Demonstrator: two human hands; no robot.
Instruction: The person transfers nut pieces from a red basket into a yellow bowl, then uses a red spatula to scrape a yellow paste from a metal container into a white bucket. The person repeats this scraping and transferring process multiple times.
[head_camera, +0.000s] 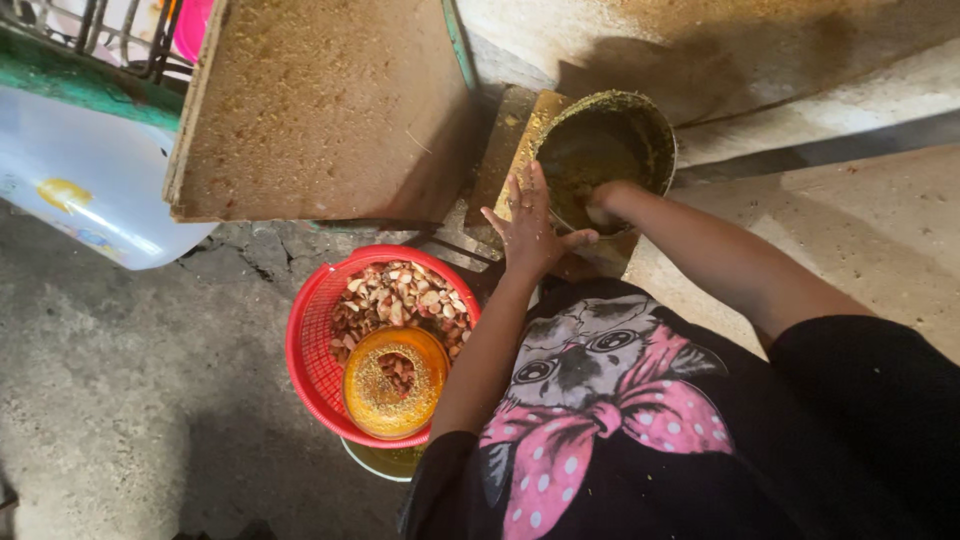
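My right hand reaches down into a round dark bowl coated with yellowish-green mash; its fingers are sunk in the mash and mostly hidden. My left hand rests with fingers spread on the near left rim of that bowl, next to a mash-smeared wooden board. Below my left forearm sits a red plastic basket of chopped brown and pale pieces. A small orange bowl with a few pieces lies inside the basket.
A wide wooden tray dusted with yellow meal lies at the top left. A white plastic container stands to the far left beside a green edge. Rough concrete floor surrounds the basket.
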